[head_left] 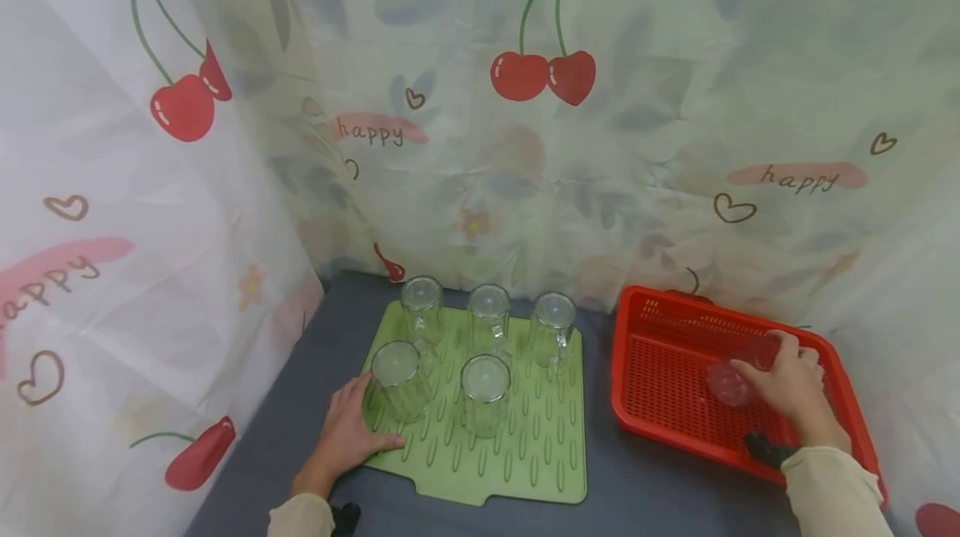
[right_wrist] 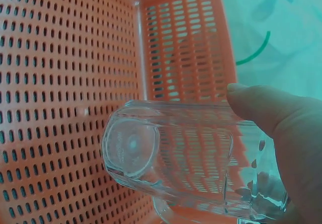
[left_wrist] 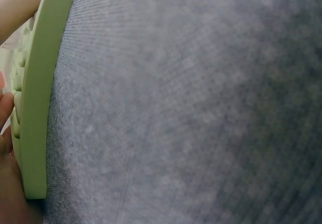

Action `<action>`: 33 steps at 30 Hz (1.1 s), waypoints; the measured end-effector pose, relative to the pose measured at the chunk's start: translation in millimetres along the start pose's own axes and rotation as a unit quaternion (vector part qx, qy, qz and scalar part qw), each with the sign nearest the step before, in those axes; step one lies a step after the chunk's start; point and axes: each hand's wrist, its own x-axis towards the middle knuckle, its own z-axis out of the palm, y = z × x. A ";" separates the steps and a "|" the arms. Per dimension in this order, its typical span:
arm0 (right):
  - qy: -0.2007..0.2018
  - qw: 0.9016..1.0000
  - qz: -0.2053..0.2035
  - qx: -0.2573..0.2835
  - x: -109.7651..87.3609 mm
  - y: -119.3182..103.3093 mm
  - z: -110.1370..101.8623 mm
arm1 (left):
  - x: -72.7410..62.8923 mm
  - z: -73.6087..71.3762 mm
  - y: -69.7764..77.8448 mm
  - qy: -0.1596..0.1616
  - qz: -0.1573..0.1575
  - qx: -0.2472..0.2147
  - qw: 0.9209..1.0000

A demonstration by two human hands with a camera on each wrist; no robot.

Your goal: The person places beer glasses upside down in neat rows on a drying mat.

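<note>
My right hand (head_left: pixel 797 387) grips a clear glass mug (head_left: pixel 729 383) inside the red plastic basket (head_left: pixel 626 362). In the right wrist view the glass mug (right_wrist: pixel 176 153) lies tilted on its side, its base toward the perforated basket floor and the thumb (right_wrist: pixel 266 105) along its side near the rim. My left hand (head_left: pixel 347 430) rests at the left edge of the green drying mat (head_left: pixel 517 470), thumb over the mat. Its fingers are close beside the front-left upturned glass mug (head_left: pixel 401 383). The mat's thick edge (left_wrist: pixel 37 93) shows in the left wrist view.
Another upturned mug (head_left: pixel 485 399) stands front-middle on the mat. Three more form the back row: left mug (head_left: pixel 422 308), middle mug (head_left: pixel 489 320) and right mug (head_left: pixel 553 328). Grey cloth (head_left: pixel 637 479) covers the table; a printed curtain (head_left: pixel 465 145) hangs behind.
</note>
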 end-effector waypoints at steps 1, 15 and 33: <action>0.002 1.000 -0.003 0.002 -0.9 -1.6 0.1 | 0.0 0.1 0.1 0.001 0.000 0.001 1.000; 0.070 0.996 -0.058 0.021 -15.5 -29.7 -3.1 | -0.3 -0.3 0.9 0.001 -0.005 0.005 1.000; 0.150 0.978 -0.138 0.044 -45.7 -78.9 -17.5 | 1.5 0.6 -0.6 -0.001 -0.002 0.005 1.000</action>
